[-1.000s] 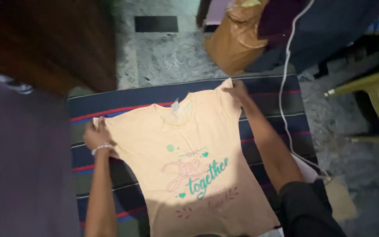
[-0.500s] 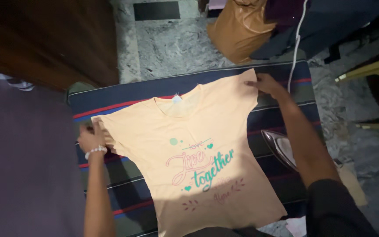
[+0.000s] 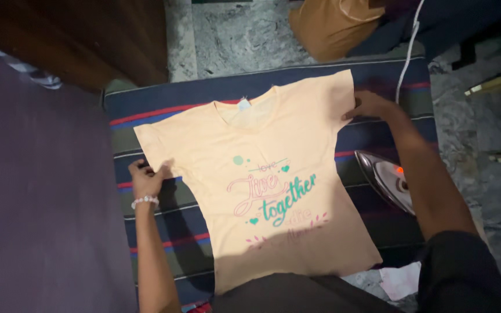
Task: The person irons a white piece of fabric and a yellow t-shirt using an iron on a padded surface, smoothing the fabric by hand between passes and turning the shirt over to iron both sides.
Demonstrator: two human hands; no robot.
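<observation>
Right now the peach t-shirt [image 3: 268, 179] lies flat, print side up, on the striped blanket [image 3: 163, 232] spread over the floor. My left hand [image 3: 146, 177] presses the edge of the left sleeve, fingers curled onto the fabric, pinching its hem. My right hand [image 3: 372, 105] grips the right sleeve edge, fingers closed on the cloth. An iron [image 3: 387, 179] sits on the blanket just beside my right forearm, its light glowing. Risk as I judge it: forearm brushing the hot iron, or uneven tugging leaving creases across the shirt.
</observation>
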